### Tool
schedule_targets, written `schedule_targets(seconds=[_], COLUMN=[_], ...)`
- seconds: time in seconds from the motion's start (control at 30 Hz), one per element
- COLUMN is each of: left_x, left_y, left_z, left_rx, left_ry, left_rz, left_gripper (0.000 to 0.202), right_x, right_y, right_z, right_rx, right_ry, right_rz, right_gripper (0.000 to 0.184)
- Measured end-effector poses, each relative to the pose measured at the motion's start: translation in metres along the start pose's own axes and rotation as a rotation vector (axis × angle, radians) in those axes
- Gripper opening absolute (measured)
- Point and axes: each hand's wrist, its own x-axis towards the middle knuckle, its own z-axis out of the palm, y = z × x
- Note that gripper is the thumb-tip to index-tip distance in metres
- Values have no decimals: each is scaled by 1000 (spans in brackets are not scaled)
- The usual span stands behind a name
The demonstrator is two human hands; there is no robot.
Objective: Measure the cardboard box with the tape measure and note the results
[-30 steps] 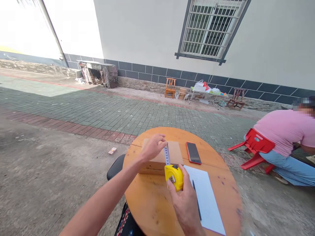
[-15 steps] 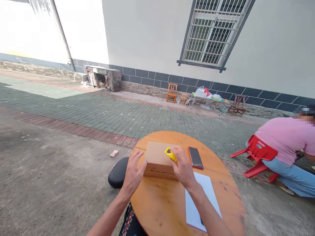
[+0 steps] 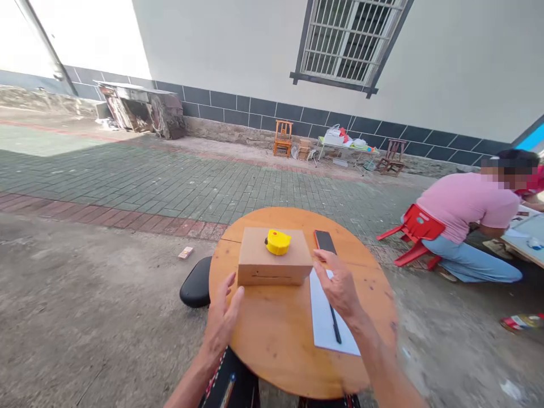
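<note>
On the round wooden table point(image 3: 272, 340) stands a closed brown cardboard box point(image 3: 255, 255). A yellow tape measure point(image 3: 279, 242) rests on the box's top. My left hand point(image 3: 223, 311) is near the box's front left corner, fingers apart and holding nothing. Beyond the box's right side, my right hand point(image 3: 340, 283) hovers over the paper with its fingers loosely spread and nothing in them. A white sheet of paper point(image 3: 323, 323) lies beneath it, with a black pen point(image 3: 335, 326) across the sheet. Behind my right hand is a phone point(image 3: 325, 242) with a red edge.
A black padded seat point(image 3: 196, 286) stands left of the table. To the right, a person in a pink shirt point(image 3: 459, 201) sits on a red plastic chair point(image 3: 423, 224) by another table. A small packet point(image 3: 186, 253) lies on the ground.
The tape measure has left my right hand and now sits on the box. My right hand has drawn back to the right, my left hand towards me. The view has shifted right.
</note>
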Motion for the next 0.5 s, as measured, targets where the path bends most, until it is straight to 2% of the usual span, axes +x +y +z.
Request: schedule_targets(seconds=[0.1, 0.2, 0.27, 0.33, 0.43, 0.5], left_x=[-44, -86, -106, -117, -119, -113], left_y=[-19, -33, -35, -32, -28, -34], left_z=[-8, -8, -1, 10, 23, 27], left_rx=[88, 166, 222, 289, 395, 467], left_ry=[47, 50, 23, -10, -68, -110], left_rz=[20, 164, 273, 383, 508, 585], left_gripper=[54, 42, 36, 31, 27, 26], right_x=[-49, -95, -114, -121, -118, -112], right_y=[42, 70, 77, 76, 67, 62], right_z=[-36, -58, -59, -51, -35, -29], right_rx=[-49, -114, -139, -165, -215, -256], right_ry=[-66, -155, -206, -270, -362, -416], right_rz=[218, 262, 214, 123, -33, -132], right_gripper=[30, 27, 23, 26, 40, 38])
